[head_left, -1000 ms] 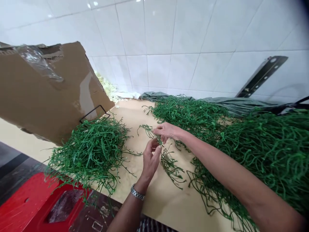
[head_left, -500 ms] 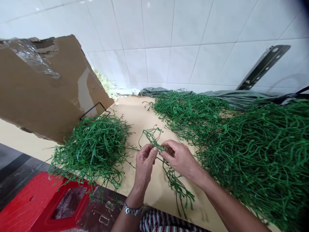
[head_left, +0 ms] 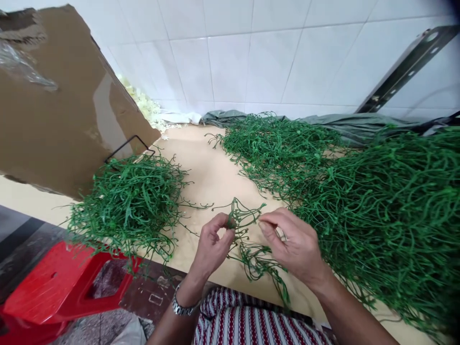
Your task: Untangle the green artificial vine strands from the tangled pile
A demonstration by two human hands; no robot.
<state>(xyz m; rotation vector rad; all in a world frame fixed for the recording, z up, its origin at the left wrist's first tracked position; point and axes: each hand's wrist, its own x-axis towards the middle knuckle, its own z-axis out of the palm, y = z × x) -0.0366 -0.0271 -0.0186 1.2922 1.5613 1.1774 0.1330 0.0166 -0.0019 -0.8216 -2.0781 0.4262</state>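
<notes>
Between finger and thumb my left hand (head_left: 213, 242) pinches a thin green branching stem (head_left: 244, 218), which looks like an artificial flower stem. My right hand (head_left: 293, 239) is closed in a pinch at the right end of the same stem, level with the left hand and a short way apart from it. A small bunch of loose green stems (head_left: 257, 261) lies on the table below and between the hands. To the left sits a tangled pile of green stems (head_left: 132, 206). A much larger heap of stems (head_left: 388, 215) spreads over the right side.
A cardboard sheet (head_left: 64, 105) with a black wire piece (head_left: 125, 143) leans at the left. Pale yellow bits (head_left: 145, 110) lie behind it. A tiled wall (head_left: 230, 62), grey-green cloth (head_left: 359, 127) and perforated metal bracket (head_left: 402, 72) border the table. A red stool (head_left: 50, 282) stands lower left.
The hands have drawn apart, my right hand moving right and my left slightly lower. The stem between them is more spread out. The whole view has shifted a little.
</notes>
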